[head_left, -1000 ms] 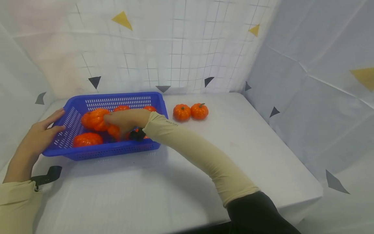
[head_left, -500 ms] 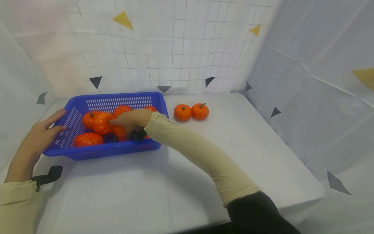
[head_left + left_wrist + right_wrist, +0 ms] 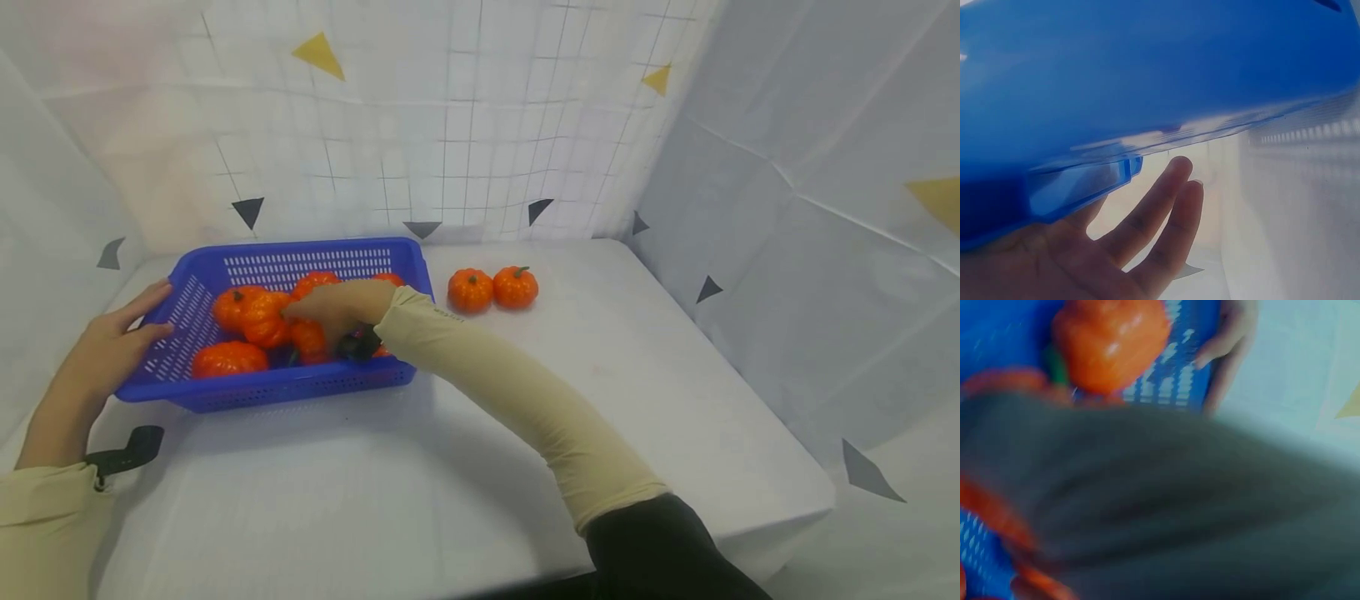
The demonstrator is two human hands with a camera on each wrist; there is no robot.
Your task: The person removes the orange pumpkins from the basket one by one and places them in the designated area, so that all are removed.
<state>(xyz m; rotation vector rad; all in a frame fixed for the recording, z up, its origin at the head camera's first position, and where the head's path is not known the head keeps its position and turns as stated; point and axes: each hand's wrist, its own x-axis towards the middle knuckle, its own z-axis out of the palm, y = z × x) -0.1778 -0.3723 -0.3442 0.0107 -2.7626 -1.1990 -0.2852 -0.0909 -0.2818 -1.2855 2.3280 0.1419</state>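
A blue perforated basket (image 3: 300, 379) stands on the table, holding several small orange pumpkins. My left hand (image 3: 105, 350) grips its left rim; the left wrist view shows two fingers (image 3: 1175, 231) extended beneath the rim. Inside the basket is my right hand (image 3: 330, 308), its fingertips touching a ribbed pumpkin (image 3: 266, 321). A pumpkin (image 3: 307, 337) lies partly under that hand, so whether the fingers grip anything is hidden. Another pumpkin (image 3: 228, 359) sits near the basket's front wall. In the right wrist view, a dark blurred shape covers much of a pumpkin (image 3: 1110, 347) and its surroundings.
Two pumpkins, a left one (image 3: 470, 291) and a right one (image 3: 515, 287), sit side by side on the white table (image 3: 637, 375) to the right of the basket. White sheets enclose the table's back and sides.
The ribbed pumpkin by my right hand has turned and shifted slightly right and toward me, uncovering a pumpkin behind it. The right hand drew back a little right; my left hand stays at the rim.
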